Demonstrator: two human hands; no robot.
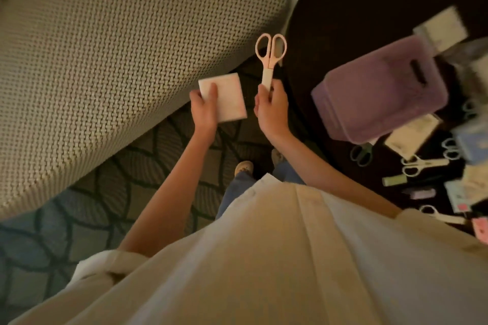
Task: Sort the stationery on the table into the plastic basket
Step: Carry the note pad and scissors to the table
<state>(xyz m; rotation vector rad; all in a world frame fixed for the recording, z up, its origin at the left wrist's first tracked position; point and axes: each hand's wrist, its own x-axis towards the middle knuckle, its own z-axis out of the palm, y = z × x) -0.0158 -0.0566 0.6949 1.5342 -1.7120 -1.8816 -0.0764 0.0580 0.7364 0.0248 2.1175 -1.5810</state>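
Note:
My left hand [203, 111] grips a white square pad of paper [227, 99] by its lower left corner, held over the floor. My right hand [272, 108] grips a pair of pink scissors [270, 58] by the sheathed blade end, handles pointing away from me. Both hands are left of the dark round table [356, 8]. The purple plastic basket [380, 92] stands on that table to the right of my right hand. Blurred stationery lies beside the basket: scissors [420, 165], a card pack [410, 137], a green eraser [394, 180].
A large woven beige cushion or sofa [118, 60] fills the left. Patterned carpet [92, 206] lies below, with my shoes [244, 167] on it. A white box [441, 26] sits behind the basket. My pale shirt [290, 258] covers the lower frame.

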